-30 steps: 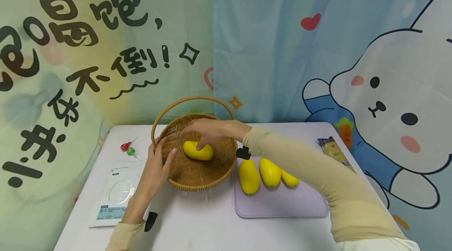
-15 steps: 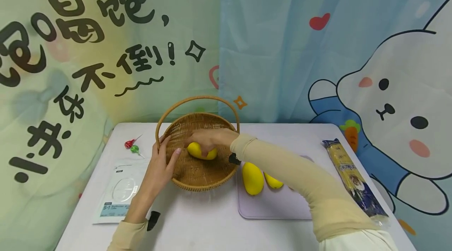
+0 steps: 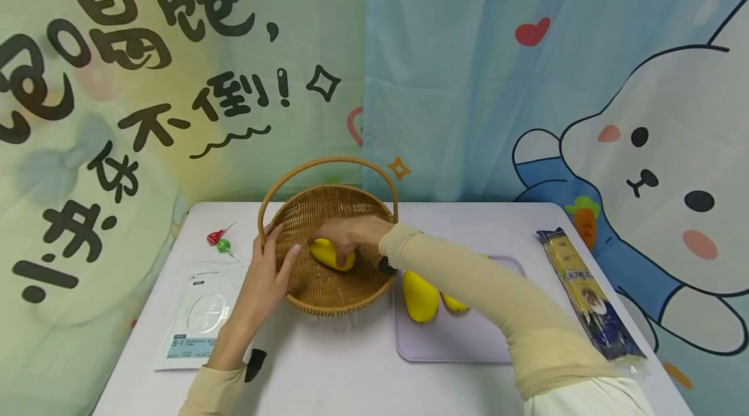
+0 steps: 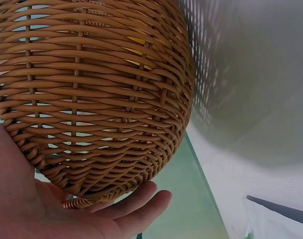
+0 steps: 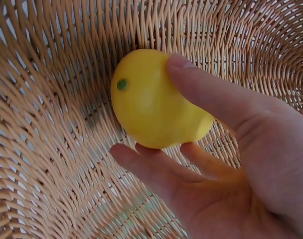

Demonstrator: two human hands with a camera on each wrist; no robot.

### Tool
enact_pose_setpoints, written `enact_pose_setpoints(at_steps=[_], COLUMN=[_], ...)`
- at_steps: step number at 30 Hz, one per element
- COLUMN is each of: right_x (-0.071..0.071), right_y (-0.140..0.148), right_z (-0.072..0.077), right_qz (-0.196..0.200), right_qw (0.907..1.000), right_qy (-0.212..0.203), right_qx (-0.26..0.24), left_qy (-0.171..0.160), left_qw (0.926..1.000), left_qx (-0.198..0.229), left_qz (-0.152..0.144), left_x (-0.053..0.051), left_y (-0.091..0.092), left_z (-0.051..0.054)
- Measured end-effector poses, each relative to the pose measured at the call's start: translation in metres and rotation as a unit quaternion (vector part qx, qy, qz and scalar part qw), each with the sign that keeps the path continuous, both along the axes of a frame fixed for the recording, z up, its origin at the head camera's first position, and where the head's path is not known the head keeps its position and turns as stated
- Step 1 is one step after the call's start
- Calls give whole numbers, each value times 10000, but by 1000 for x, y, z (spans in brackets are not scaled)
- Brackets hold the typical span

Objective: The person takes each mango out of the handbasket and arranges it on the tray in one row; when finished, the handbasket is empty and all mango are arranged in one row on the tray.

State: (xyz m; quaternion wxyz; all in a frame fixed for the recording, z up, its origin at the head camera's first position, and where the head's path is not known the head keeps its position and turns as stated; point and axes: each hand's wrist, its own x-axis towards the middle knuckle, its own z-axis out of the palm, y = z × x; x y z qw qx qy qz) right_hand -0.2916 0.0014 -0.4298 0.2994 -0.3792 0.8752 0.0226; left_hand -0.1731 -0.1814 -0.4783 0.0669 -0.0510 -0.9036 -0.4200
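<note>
A brown wicker basket (image 3: 318, 205) with a tall arched handle stands at the back of the white table. My left hand (image 3: 257, 286) holds its left rim, and in the left wrist view the fingers (image 4: 141, 206) lie around the rim of the woven basket (image 4: 91, 109). Inside, a yellow mango (image 3: 324, 251) lies on the woven bottom. My right hand (image 3: 348, 234) grips this mango from above. In the right wrist view the thumb (image 5: 206, 84) presses one side of the mango (image 5: 146, 99), which shows a green stem spot, and fingertips touch the opposite side.
Right of the basket, a lilac tray (image 3: 445, 348) bears more mangoes (image 3: 419, 297), partly hidden by the right sleeve. A long yellow and blue packet (image 3: 588, 299) lies at the far right. To the left are two lollipops (image 3: 215, 237) and a white packet (image 3: 196, 318).
My right hand has lowered onto the mango in the basket and gripped it, and the mango has turned slightly. The head view has shifted a little. My left hand stays at the rim.
</note>
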Motion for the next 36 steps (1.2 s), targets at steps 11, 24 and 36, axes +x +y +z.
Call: enact_pose_setpoints(at_steps=[11, 24, 36], right_x=[2, 7, 35], right_y=[3, 20, 54], right_z=[-1, 33, 99], right_qz=[-84, 111, 232], right_qw=[10000, 9983, 9916], right_qy=[1, 41, 180], right_qx=[16, -562, -1256], left_qy=[-3, 7, 60], left_qw=[10000, 9999, 9999], left_qx=[-4, -131, -105], left_qz=[-30, -42, -25], left_x=[1, 0, 0], left_y=[4, 3, 2], left_z=[1, 2, 2])
